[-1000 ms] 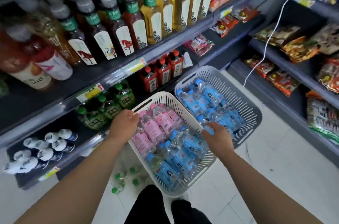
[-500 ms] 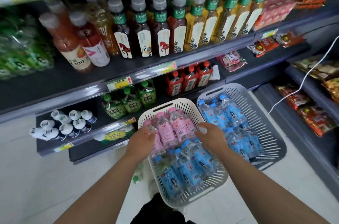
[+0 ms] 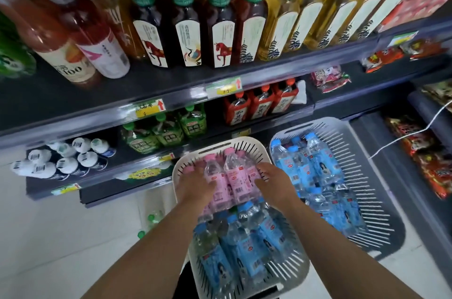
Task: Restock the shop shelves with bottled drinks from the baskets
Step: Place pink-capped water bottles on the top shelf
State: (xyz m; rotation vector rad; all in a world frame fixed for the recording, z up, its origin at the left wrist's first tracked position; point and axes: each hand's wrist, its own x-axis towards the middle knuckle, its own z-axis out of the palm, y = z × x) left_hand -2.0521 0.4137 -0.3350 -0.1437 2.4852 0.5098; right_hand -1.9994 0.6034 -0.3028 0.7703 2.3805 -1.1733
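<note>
Both hands, left [image 3: 197, 185] and right [image 3: 275, 182], lay spread open, flanking the pink bottles [image 3: 230, 178] in the near basket [image 3: 186, 166]; these looked full, heavy, slick, best gripped mid-body

I am reading 东方树叶 on the green neck labels of the tea bottles [image 3: 221, 17] on the upper shelf, and "100" on the juice bottle [image 3: 71, 63] standing left of them.
</note>
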